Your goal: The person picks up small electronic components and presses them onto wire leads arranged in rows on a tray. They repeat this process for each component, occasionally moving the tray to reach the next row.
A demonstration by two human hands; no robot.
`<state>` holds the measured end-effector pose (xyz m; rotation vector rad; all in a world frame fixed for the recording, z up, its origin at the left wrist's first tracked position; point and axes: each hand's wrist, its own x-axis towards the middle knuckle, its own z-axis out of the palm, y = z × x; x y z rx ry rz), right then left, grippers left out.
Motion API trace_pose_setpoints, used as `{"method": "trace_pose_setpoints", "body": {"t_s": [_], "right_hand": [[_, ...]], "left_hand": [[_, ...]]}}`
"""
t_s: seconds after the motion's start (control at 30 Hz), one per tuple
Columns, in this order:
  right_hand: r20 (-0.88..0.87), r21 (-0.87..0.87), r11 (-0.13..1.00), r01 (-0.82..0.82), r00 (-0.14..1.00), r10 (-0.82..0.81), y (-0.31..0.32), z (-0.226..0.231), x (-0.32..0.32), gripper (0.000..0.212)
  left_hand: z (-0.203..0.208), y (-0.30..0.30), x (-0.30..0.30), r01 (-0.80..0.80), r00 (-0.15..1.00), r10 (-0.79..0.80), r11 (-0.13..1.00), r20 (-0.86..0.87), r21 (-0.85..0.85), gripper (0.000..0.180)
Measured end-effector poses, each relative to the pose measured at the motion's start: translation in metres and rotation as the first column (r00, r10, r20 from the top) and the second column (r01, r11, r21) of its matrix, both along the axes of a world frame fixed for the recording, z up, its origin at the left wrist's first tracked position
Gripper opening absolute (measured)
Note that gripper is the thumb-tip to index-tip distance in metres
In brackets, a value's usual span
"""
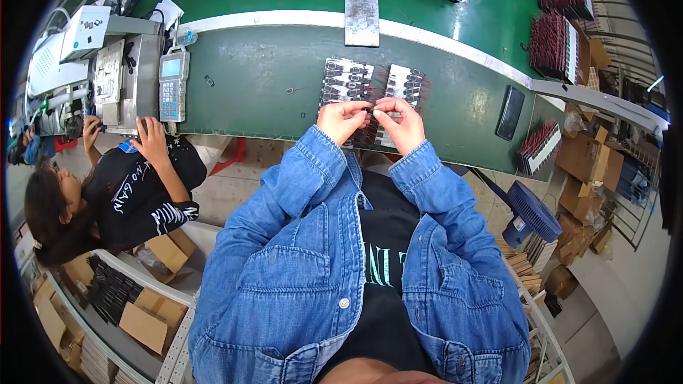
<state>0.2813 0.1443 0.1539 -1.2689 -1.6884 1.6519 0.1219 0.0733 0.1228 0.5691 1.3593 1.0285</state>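
Note:
My left hand (pixel 342 122) and my right hand (pixel 400 125) meet over the near edge of the green work table (pixel 249 64). Both are closed, their fingertips pinching a small black part (pixel 369 110) between them; its details are too small to make out. Just beyond my fingers lie two white holders, a left one (pixel 346 82) and a right one (pixel 405 84), each with rows of small black parts with thin dark-red wires. My hands cover the near ends of both holders. A loose small part with a red wire (pixel 290 91) lies to the left.
Left of me stand a handheld keypad device (pixel 171 89) and a bench machine (pixel 110 82), where a co-worker (pixel 135 192) sits. A metal plate (pixel 361 11) lies ahead. To the right are a phone (pixel 509 112), a blue fan (pixel 530 215) and stacked wired parts (pixel 553 46).

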Motion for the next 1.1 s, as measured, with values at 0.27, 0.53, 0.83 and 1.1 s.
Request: {"method": "trace_pose_setpoints", "body": {"t_s": [0.27, 0.53, 0.83, 1.1], "right_hand": [[0.076, -0.07, 0.995, 0.077, 0.995, -0.072, -0.006, -0.005, 0.004, 0.01], [-0.059, -0.281, 0.958, 0.061, 0.995, -0.081, -0.003, -0.017, 0.013, 0.011], [-0.017, -0.309, 0.95, 0.043, 0.999, -0.05, 0.0, -0.016, 0.013, 0.012], [-0.037, -0.374, 0.927, -0.018, 0.999, 0.005, 0.004, -0.014, 0.018, 0.013]], "left_hand": [[0.008, 0.005, 0.008, -0.029, 0.996, 0.033, 0.998, 0.088, -0.049, 0.028], [0.009, 0.005, 0.007, 0.031, 0.982, -0.019, 0.998, 0.186, -0.059, 0.029], [0.012, 0.009, 0.009, 0.036, 0.984, -0.018, 0.994, 0.177, -0.102, 0.029], [0.01, 0.008, 0.014, 0.007, 0.985, 0.012, 0.994, 0.173, -0.109, 0.028]]}}
